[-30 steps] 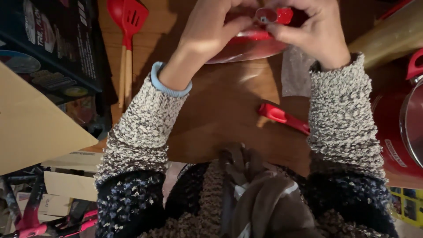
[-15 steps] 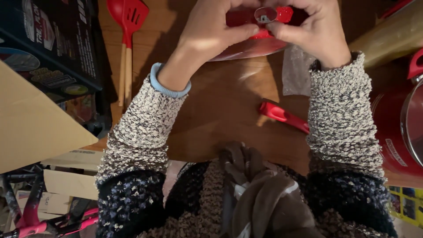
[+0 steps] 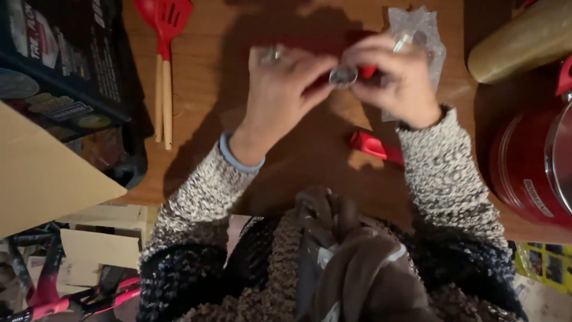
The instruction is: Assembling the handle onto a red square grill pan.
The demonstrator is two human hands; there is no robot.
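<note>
Hands meet near the far edge of my wooden bench [image 3: 196, 119]: left hand [image 3: 283, 89] and right hand [image 3: 399, 80] both close around a small red handle piece with round metal cap [image 3: 348, 76].

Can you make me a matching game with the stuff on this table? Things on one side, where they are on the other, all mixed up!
Things:
1. red spatulas
2. red pot
3. small red handle
4. clear plastic bag

Places:
A. at the right edge of the table
B. under the right hand
C. lying on the table between the two arms
D. at the top left, beside the black box

Pairs: 1-D, 2-A, 3-C, 4-B
</note>
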